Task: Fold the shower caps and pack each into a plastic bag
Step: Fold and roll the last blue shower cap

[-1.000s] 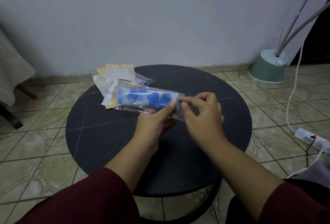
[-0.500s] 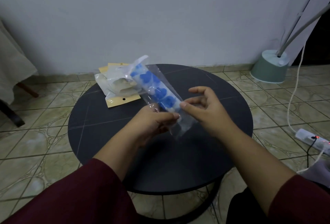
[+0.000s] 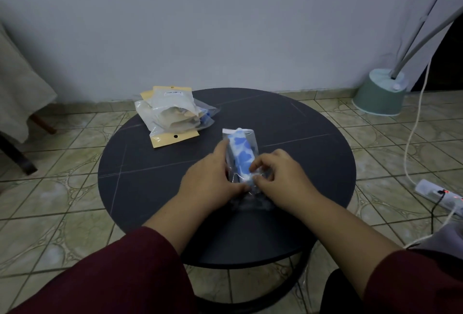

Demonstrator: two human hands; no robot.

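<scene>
1. The folded shower cap point(image 3: 241, 155) sits inside its plastic bag point(image 3: 251, 135), lying on the surface point(image 3: 140, 183) directly before me.
2. My left hand point(image 3: 213, 178) grips the bag's side, judged to steady it.
3. My right hand point(image 3: 280, 178) pinches the near open end with curled fingers point(image 3: 258, 163), apparently to close it.
4. Packed bags point(image 3: 170, 113) are stacked at the far left, clear of the work.

No readable text. Small white label point(image 3: 173, 92) on top bag of the pile point(image 3: 172, 113), worktop 10 o'clock; print too blurred.
</scene>
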